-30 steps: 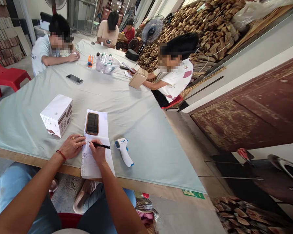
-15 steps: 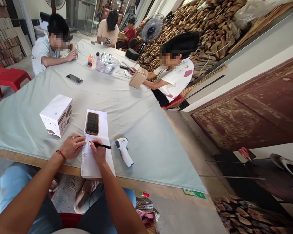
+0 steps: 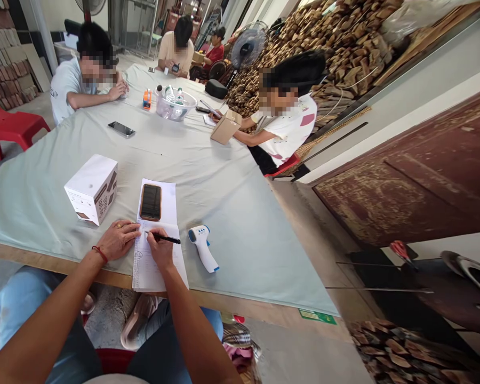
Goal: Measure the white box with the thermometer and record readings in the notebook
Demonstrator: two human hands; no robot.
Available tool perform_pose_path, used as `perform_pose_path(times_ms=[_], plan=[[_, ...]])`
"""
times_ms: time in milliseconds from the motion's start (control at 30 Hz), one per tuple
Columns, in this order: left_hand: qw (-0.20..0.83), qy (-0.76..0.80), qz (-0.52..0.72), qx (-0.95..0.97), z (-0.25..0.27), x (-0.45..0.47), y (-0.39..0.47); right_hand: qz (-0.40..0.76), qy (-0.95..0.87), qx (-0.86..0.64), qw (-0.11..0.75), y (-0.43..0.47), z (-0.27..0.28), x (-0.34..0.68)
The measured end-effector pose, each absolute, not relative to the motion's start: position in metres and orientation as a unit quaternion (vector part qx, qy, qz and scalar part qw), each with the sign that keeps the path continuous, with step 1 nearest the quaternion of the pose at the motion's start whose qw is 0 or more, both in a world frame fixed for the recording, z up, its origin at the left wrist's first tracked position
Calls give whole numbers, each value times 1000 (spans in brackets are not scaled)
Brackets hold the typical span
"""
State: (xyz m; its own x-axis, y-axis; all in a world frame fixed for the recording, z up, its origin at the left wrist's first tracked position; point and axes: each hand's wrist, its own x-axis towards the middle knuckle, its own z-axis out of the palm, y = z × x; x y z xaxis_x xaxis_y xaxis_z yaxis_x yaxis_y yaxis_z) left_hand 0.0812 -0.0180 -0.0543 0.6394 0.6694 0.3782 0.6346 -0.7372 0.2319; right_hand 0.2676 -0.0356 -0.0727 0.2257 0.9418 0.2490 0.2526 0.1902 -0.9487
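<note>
My right hand [image 3: 161, 249] grips a black pen [image 3: 168, 239], its tip at the page of an open notebook [image 3: 147, 272]. Flat on the table beside the notebook's left edge lies my left hand [image 3: 121, 239], fingers stretched out and fingertips at the paper. A smartphone in an orange-edged case [image 3: 151, 202] rests on the notebook's upper page. To the right of the notebook is a white and blue infrared thermometer [image 3: 204, 248]. A white printed box [image 3: 93, 186] stands beyond my left hand.
The cloth-covered table [image 3: 256, 234] reaches away from me. Farther off are another phone [image 3: 121, 129], a plastic basin of bottles [image 3: 176, 111], an orange item [image 3: 147, 99] and a cardboard box [image 3: 226, 127]. Several people sit around the table. A fan [image 3: 248, 47] stands by stacked firewood.
The pen's back end has shifted slightly left and my right hand has barely moved. My left hand stays in place.
</note>
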Motion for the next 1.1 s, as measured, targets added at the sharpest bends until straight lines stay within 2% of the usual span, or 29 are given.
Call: perform_pose_path(times_ms=[600, 700, 867, 967, 1100], plan=[[45, 359, 232, 903, -52, 82, -19, 293, -530, -567, 558, -34, -77, 267], [17, 387, 278, 879, -52, 81, -23, 278, -524, -565, 573, -35, -76, 267], [-83, 534, 429, 724, -56, 74, -32, 203, -524, -569, 601, -39, -67, 270], [-95, 606, 495, 616, -57, 67, -29, 140, -587, -562, 565, -40, -64, 279], [-65, 666, 544, 506, -60, 53, -16, 31, -652, -624, 429, -41, -63, 300]])
